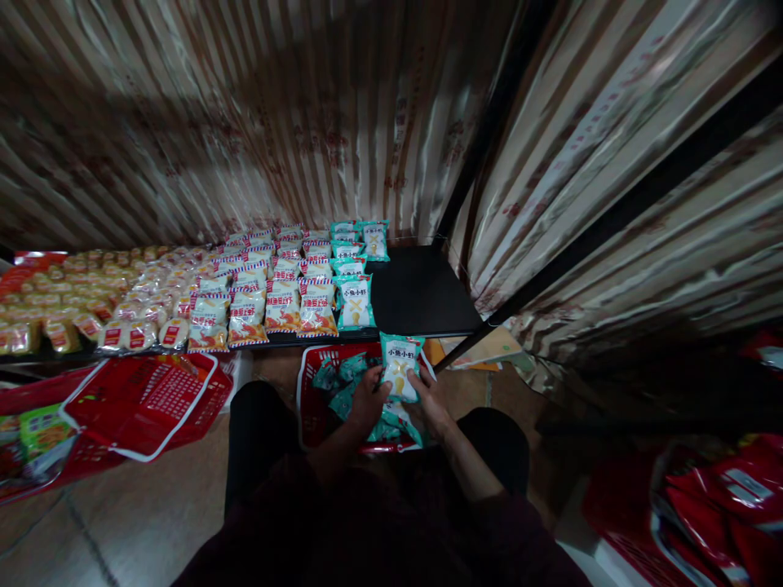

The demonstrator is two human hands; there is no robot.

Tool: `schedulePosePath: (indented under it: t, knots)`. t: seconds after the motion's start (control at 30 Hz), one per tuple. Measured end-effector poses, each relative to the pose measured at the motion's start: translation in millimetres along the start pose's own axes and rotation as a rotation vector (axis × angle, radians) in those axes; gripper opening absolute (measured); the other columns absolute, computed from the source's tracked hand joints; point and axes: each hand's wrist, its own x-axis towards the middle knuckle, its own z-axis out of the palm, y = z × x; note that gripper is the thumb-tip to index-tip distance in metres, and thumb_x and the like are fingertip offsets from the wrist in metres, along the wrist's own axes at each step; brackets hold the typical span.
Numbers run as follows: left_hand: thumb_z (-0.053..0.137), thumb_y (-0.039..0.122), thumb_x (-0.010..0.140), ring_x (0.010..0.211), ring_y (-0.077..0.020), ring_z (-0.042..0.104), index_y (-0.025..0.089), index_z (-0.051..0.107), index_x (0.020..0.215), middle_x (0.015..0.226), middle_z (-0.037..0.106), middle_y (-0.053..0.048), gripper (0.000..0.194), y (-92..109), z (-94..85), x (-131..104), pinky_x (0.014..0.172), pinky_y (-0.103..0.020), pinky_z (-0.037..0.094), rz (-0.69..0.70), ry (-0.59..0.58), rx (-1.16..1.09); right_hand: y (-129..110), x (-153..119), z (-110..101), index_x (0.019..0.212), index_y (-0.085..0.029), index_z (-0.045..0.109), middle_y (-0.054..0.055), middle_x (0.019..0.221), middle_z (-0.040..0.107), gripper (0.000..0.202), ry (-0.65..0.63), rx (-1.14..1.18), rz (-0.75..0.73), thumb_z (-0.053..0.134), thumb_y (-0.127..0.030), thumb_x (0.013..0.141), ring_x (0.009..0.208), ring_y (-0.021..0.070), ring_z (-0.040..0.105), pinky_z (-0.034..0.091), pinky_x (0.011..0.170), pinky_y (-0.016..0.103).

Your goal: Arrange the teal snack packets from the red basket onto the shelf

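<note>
While left hand [368, 401] and right hand [431, 403] pinched the teal snack bag [400, 367] by its lower sides, it looked light, puffy, slick. Contents seemed crushable; edges likely held safest.

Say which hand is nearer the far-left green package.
Left. The left hand, right of the green package, grips the teal snack bag; the right hand grips it too, farther right.
</note>
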Motion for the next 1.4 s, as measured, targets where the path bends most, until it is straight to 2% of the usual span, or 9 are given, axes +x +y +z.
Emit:
schedulePosePath:
  t: [0.13, 0.37, 0.5, 0.67, 0.83, 0.97, 1.23, 1.4]
  knots:
    - [0.057, 0.02, 0.078, 0.106, -0.0226, 0.061, 0.016, 0.053, 0.119, 0.115, 0.063, -0.011, 0.041, 7, 4.2, 2, 0.087, -0.036, 0.052, 0.093, 0.025, 0.084, -3, 5, -6, 0.121, -0.025, 0.059, 0.002, 0.094, 0.074, 0.062, 0.016, -0.05, -0.019, 0.073, -0.051, 0.067, 0.076, 0.0224, 0.07, 0.056, 0.06, 0.03]
    - [0.057, 0.018, 0.079, 0.106, -0.0203, 0.061, 0.015, 0.054, 0.116, 0.114, 0.064, -0.013, 0.037, 35, 16.2, 7, 0.093, -0.034, 0.047, 0.196, 0.063, 0.126, -19, 24, -8, 0.123, -0.022, 0.059, 0.004, 0.096, 0.074, 0.068, 0.033, -0.06, -0.169, 0.076, -0.049, 0.063, 0.083, 0.0243, 0.07, 0.057, 0.071, 0.033]
    - [0.055, 0.017, 0.081, 0.103, -0.0191, 0.062, 0.015, 0.053, 0.112, 0.11, 0.066, -0.012, 0.031, 48, 22.8, 16, 0.094, -0.034, 0.046, 0.213, 0.085, 0.144, -33, 33, -5, 0.121, -0.022, 0.06, 0.005, 0.1, 0.073, 0.066, 0.011, -0.084, -0.212, 0.075, -0.05, 0.063, 0.087, 0.024, 0.069, 0.057, 0.075, 0.034]
    - [0.054, 0.019, 0.081, 0.103, -0.019, 0.062, 0.015, 0.052, 0.112, 0.11, 0.066, -0.012, 0.031, 53, 28.2, 31, 0.095, -0.035, 0.045, 0.216, 0.118, 0.188, -44, 44, -1, 0.126, -0.022, 0.055, 0.005, 0.097, 0.074, 0.075, 0.014, -0.083, -0.204, 0.075, -0.054, 0.06, 0.084, 0.0247, 0.069, 0.057, 0.071, 0.036]
    - [0.054, 0.021, 0.081, 0.101, -0.02, 0.062, 0.015, 0.053, 0.112, 0.109, 0.066, -0.012, 0.032, 61, 30.5, 40, 0.093, -0.035, 0.046, 0.208, 0.145, 0.242, -52, 52, 2, 0.124, -0.022, 0.057, 0.005, 0.093, 0.074, 0.072, 0.02, -0.083, -0.217, 0.074, -0.053, 0.061, 0.082, 0.0239, 0.069, 0.056, 0.072, 0.036]
    - [0.052, 0.022, 0.081, 0.106, -0.0219, 0.06, 0.012, 0.055, 0.113, 0.113, 0.064, -0.014, 0.033, 70, 32.6, 45, 0.095, -0.035, 0.045, 0.204, 0.189, 0.308, -56, 61, 3, 0.122, -0.022, 0.058, 0.004, 0.092, 0.074, 0.071, 0.002, -0.061, -0.211, 0.075, -0.053, 0.06, 0.081, 0.0234, 0.069, 0.056, 0.073, 0.036]
    - [0.048, 0.026, 0.085, 0.111, -0.0222, 0.057, 0.012, 0.054, 0.118, 0.119, 0.062, -0.014, 0.037, 72, 38.2, 60, 0.099, -0.035, 0.042, 0.246, 0.228, 0.37, -69, 79, 5, 0.117, -0.019, 0.061, 0.005, 0.093, 0.074, 0.071, -0.013, -0.096, -0.23, 0.076, -0.055, 0.058, 0.086, 0.0247, 0.068, 0.055, 0.079, 0.037]
    - [0.047, 0.025, 0.085, 0.112, -0.0239, 0.057, 0.012, 0.056, 0.12, 0.119, 0.061, -0.015, 0.038, 88, 40.7, 63, 0.101, -0.035, 0.041, 0.255, 0.252, 0.412, -76, 92, 8, 0.117, -0.019, 0.062, 0.006, 0.094, 0.074, 0.071, -0.014, -0.1, -0.243, 0.074, -0.057, 0.058, 0.086, 0.0256, 0.068, 0.056, 0.078, 0.038]
